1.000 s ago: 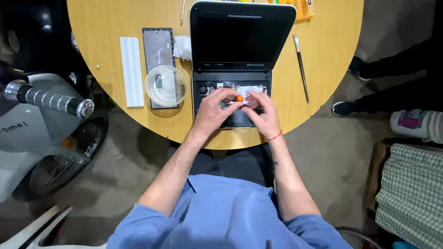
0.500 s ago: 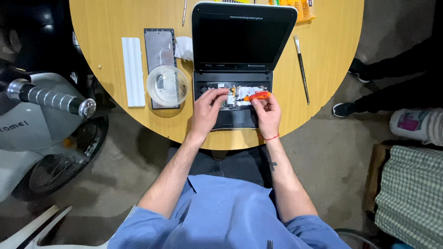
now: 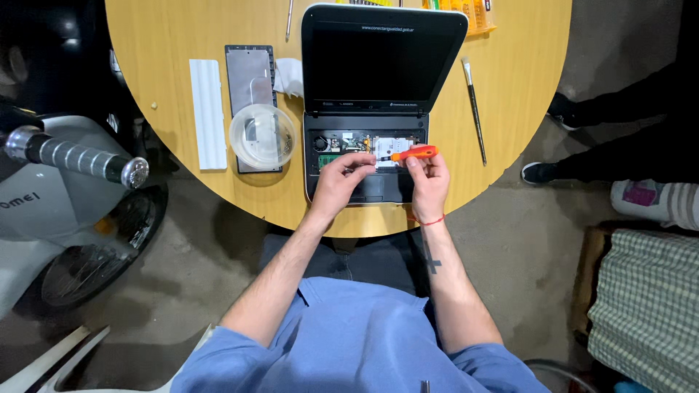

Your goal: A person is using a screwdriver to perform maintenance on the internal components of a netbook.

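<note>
The laptop (image 3: 378, 94) stands open near the front edge of the round wooden bench (image 3: 167, 44), its dark screen tilted back and its keyboard already off, so that the circuit boards, a small round fan and a pale plate show in the upper half of the base; the black palm rest below is still in place; so the opening-up looks well under way, with the inner parts themselves not yet lifted out, as far as I can judge. The removed pieces lie to the left: a grey flat panel (image 3: 251, 80), a white strip (image 3: 207, 113) beside it, and a clear round bowl (image 3: 262, 136) resting partly on the panel; a thin brush (image 3: 475, 109) lies to the right of the laptop. The right hand (image 3: 429, 178) pinches an orange-handled screwdriver (image 3: 409, 153) between thumb and fingers, held level just above the exposed boards, tip pointing left; the left hand (image 3: 341, 180) hovers over the palm rest with fingertips drawn together at the tip of the screwdriver; whether they pinch a screw is too small to tell. Both hands are directly over the laptop's base.
</note>
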